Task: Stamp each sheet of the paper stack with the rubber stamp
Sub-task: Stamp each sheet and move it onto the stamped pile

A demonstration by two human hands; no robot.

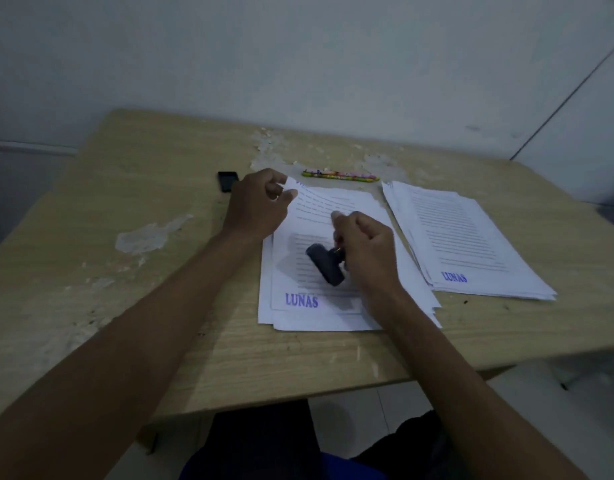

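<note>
Nothing here works as a container; the desk (pixel 229 341) carries everything loose. On it lie two heaps of paper. The paper stack (pixel 336 313) sits straight in front of me, its sheets a little fanned at the near edge, and the top sheet (pixel 333 209) bears a blue "LUNAS" mark (pixel 301 301) near its lower left corner. The second pile (pixel 471 237) lies just to the right of it, apart by a narrow strip of desk, also with a blue "LUNAS" near its lower left.

My left hand (pixel 257 206) is at the far left corner of the top sheet, fingers curled, pinching that corner between thumb and fingertips so that it curls up off the sheets below. My right hand (pixel 364 247) hangs over the middle of the stack with its fingers curled round the handle of the rubber stamp (pixel 324 264). The stamp's dark block juts out to the left of that hand, tilted, above the printed lines of the top sheet; I cannot tell whether it touches the paper.

Beyond the stack, near the desk's far side, lie two coloured pencils (pixel 340 175) side by side, and a small black object (pixel 228 181) rests just left of my left hand
</note>
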